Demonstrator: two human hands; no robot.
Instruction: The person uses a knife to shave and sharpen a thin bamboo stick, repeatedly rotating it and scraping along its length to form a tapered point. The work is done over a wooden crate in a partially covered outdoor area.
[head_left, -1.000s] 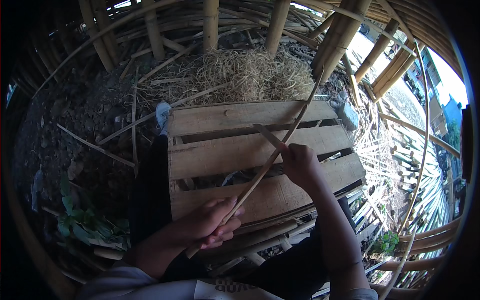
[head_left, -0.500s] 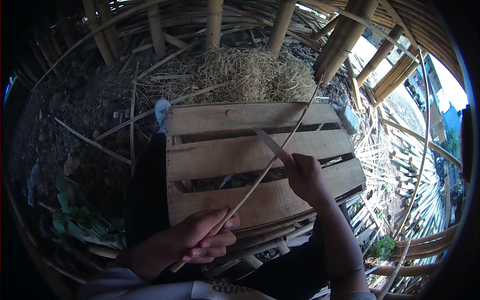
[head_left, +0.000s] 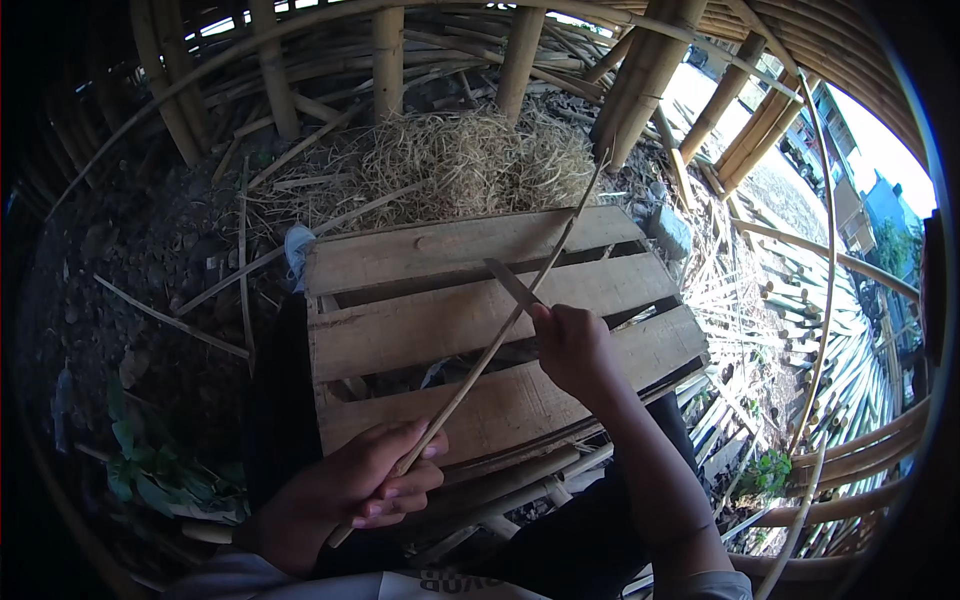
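Observation:
My left hand is closed round the near end of a long thin bamboo strip, whose butt pokes out below the fist. The strip slants up and away to the right over a slatted wooden crate. In my right hand is a knife, gripped by its handle, which the fingers hide. Its blade points up and left and crosses the strip just beyond the hand; whether the edge touches the strip I cannot tell.
A heap of pale shavings lies behind the crate, before upright bamboo posts. Many cut bamboo poles are stacked at the right. Loose strips and a leafy plant are on the dark ground at left.
The whole view has shifted, so crate and posts appear farther left. Both hands keep their grips, and the knife remains across the strip at nearly the same spot.

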